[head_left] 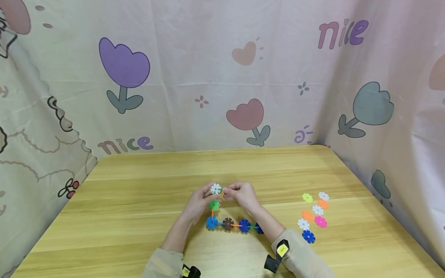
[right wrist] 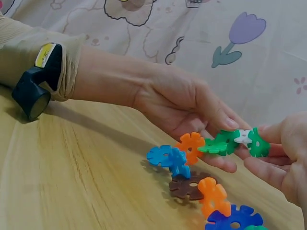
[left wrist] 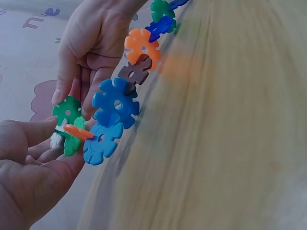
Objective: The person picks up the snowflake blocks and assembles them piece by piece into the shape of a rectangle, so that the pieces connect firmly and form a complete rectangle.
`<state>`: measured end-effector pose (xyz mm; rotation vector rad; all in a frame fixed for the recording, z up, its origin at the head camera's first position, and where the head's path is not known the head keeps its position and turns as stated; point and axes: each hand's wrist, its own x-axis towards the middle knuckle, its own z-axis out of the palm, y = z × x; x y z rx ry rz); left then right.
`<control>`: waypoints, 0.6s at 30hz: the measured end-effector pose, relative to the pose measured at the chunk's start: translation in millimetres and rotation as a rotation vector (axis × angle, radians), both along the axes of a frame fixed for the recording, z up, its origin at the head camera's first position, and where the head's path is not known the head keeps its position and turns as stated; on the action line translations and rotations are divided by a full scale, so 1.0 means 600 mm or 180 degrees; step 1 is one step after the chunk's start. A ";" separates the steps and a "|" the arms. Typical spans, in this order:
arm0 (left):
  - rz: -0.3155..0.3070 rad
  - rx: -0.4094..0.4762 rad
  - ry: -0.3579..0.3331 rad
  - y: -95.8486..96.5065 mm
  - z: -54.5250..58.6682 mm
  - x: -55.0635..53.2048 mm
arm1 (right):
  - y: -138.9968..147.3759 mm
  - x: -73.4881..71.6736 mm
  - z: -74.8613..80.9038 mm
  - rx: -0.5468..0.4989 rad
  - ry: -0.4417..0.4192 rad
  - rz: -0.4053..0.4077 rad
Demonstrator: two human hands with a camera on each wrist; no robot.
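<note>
Thumbs and fingers meet over a wood-grain tabletop at one end of a chain of notched plastic discs. The left hand pinches the chain close to a white disc; just to its right, the right hand clamps a green end disc between thumb and fingers at the white disc's edge. Whether that piece is fully seated in its slot cannot be told from these angles.

Much of the joining appears done. From the grip, the chain drops toward the wearer through green pieces and an orange link to two lighter blue discs, where it turns right past a brown disc, an orange connector and a dark blue disc. Its far end slips partly behind the right forearm.

Eight loose discs, well to the right of the grip, seem to be what is left: one yellow-green, three white, two orange, one pink and one blue. Beyond the hands hangs a flower-printed cloth.
</note>
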<state>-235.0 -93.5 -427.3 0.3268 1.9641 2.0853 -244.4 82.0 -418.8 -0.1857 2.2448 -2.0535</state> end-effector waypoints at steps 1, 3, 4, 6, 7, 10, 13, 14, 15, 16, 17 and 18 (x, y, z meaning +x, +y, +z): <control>0.0001 -0.0006 0.0003 0.000 0.000 0.000 | 0.000 -0.001 0.000 0.0001 -0.0017 0.0004; 0.0004 -0.0029 0.0002 0.000 0.002 -0.001 | 0.001 -0.002 0.002 -0.0013 -0.0067 0.0022; 0.0005 -0.0027 -0.0010 0.000 0.002 -0.001 | 0.002 -0.002 0.002 -0.0006 -0.0071 0.0045; 0.0031 -0.0024 -0.0052 0.000 0.002 -0.001 | 0.003 -0.002 0.003 0.0015 -0.0092 0.0075; 0.0043 -0.0037 -0.0061 0.000 0.002 -0.001 | 0.003 -0.003 0.004 0.0013 -0.0110 0.0090; 0.0048 -0.0029 -0.0088 0.000 0.003 -0.002 | 0.006 -0.004 0.006 0.0000 -0.0109 0.0157; 0.0027 -0.0040 -0.0080 0.000 0.004 -0.002 | 0.010 -0.005 0.007 -0.0015 -0.0152 0.0218; 0.0010 -0.0024 -0.0074 0.001 0.003 -0.002 | 0.011 -0.006 0.007 -0.0006 -0.0151 0.0248; -0.0004 -0.0009 -0.0072 0.001 0.003 -0.001 | 0.012 -0.006 0.007 0.0014 -0.0157 0.0268; -0.0003 -0.0006 -0.0070 0.001 0.003 -0.001 | 0.013 -0.006 0.006 0.0038 -0.0160 0.0297; -0.0001 -0.0001 -0.0069 0.001 0.003 -0.001 | 0.014 -0.007 0.005 0.0056 -0.0154 0.0330; -0.0001 0.0006 -0.0068 0.001 0.003 -0.001 | 0.015 -0.007 0.005 0.0077 -0.0151 0.0356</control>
